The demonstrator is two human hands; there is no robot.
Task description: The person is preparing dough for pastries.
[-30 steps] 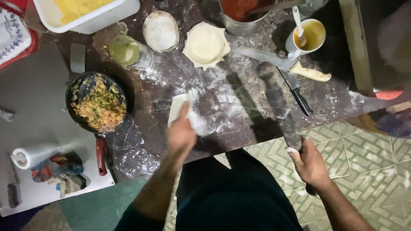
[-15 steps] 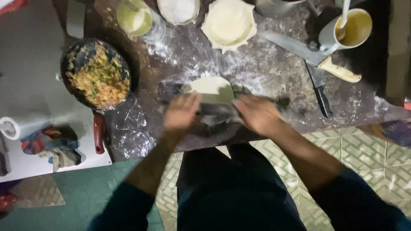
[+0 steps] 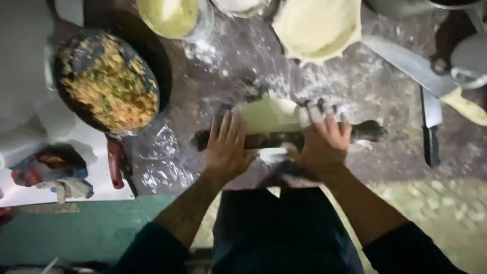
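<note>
A dark rolling pin (image 3: 369, 131) lies across a pale piece of dough (image 3: 268, 114) on the floured, plastic-covered worktop (image 3: 213, 86). My left hand (image 3: 227, 146) presses flat on the pin's left part, fingers spread. My right hand (image 3: 323, 138) presses on its right part, fingers dusted with flour. The pin's middle is hidden under my hands. A second, larger round of dough (image 3: 317, 26) lies beyond, at the top of the view.
A black pan (image 3: 107, 86) of yellow filling with a red handle sits to the left. A glass with yellowish liquid (image 3: 174, 16) stands at the top. A large knife (image 3: 409, 63), a smaller black-handled knife (image 3: 431, 127) and a cup (image 3: 469, 61) lie to the right. A patterned cloth (image 3: 48, 170) lies lower left.
A second ago my right hand held the rolling pin off to the right and my left touched the dough. Both hands now press the pin on the dough; the camera has moved closer.
</note>
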